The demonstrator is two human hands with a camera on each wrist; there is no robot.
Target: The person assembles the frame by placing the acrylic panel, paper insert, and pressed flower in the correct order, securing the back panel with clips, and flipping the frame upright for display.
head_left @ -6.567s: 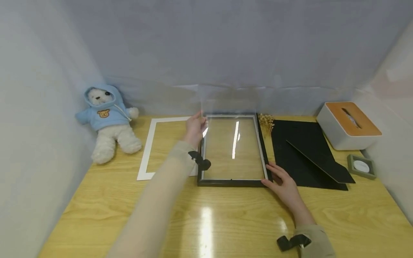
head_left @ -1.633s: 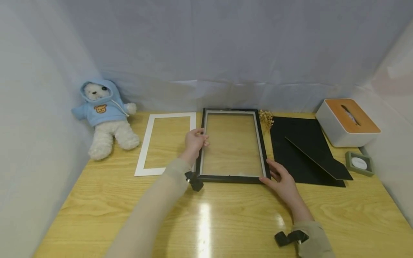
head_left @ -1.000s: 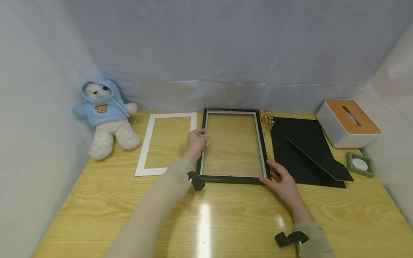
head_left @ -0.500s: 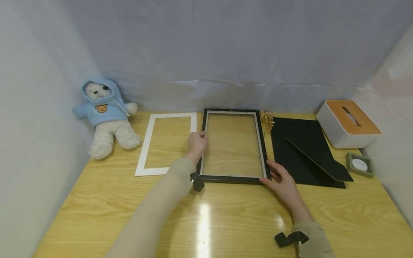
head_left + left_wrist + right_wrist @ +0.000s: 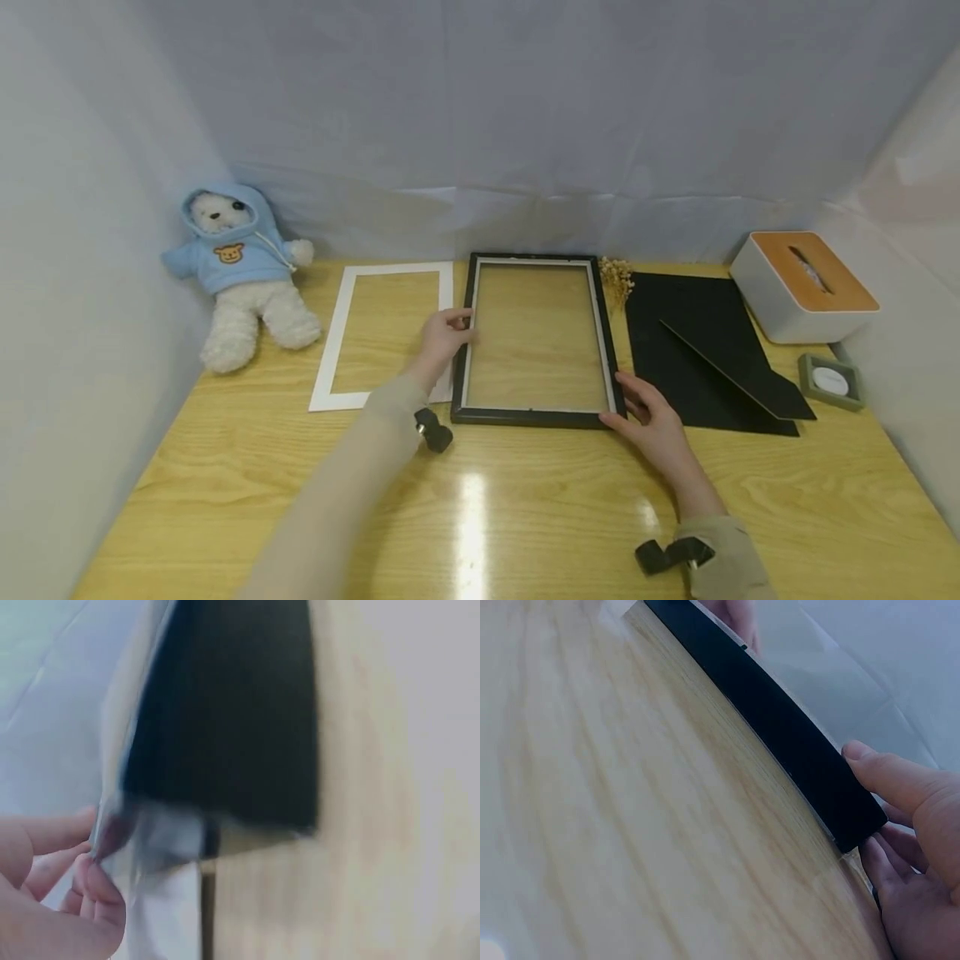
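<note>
A black picture frame (image 5: pixel 530 418) with a pale inner lip lies on the wooden table in the head view, with a clear pane in it. Thumb and fingers of my left hand (image 5: pixel 442 340) pinch its left edge about midway. In the left wrist view the left hand (image 5: pixel 56 892) holds a blurred edge beside the frame's dark front rail (image 5: pixel 232 720). My right hand (image 5: pixel 660 425) grips the near right corner. The right wrist view has its thumb on the rail (image 5: pixel 780 735) and the other fingers of this hand (image 5: pixel 922 840) against the side and underneath.
A white mat border (image 5: pixel 337 342) lies left of the frame. A plush bear (image 5: pixel 251 275) sits farther left. Dried flowers (image 5: pixel 617 282), a black backing board (image 5: pixel 686 350) with a raised stand flap (image 5: pixel 738 367), a tissue box (image 5: pixel 806 287) and a small green tray (image 5: pixel 806 387) are on the right.
Over several seconds, a faint clear area above the frame's far edge has gone, and my left hand has come nearer along the left rail. Just now it shifted slightly left. The right hand stays.
</note>
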